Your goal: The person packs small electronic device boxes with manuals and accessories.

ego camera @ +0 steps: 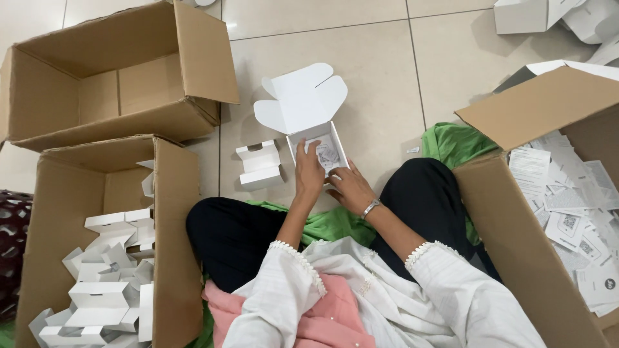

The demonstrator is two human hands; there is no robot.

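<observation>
A small white cardboard box [334,137] stands open on the tiled floor in front of my crossed legs, its scalloped lid [300,100] folded back. A small printed paper [327,154] lies inside it. My left hand [309,173] rests on the box's near left edge, fingers reaching into it. My right hand [349,188], with a metal watch at the wrist, touches the box's near right corner. A white folded cardboard insert [258,165] lies on the floor just left of the box.
At left, one brown carton [174,212] holds several white cardboard inserts, and an empty brown carton [116,77] lies behind it. At right, a brown carton [516,225] holds several printed leaflets. More white boxes [525,16] lie at far right. Green cloth [454,142] spreads beneath me.
</observation>
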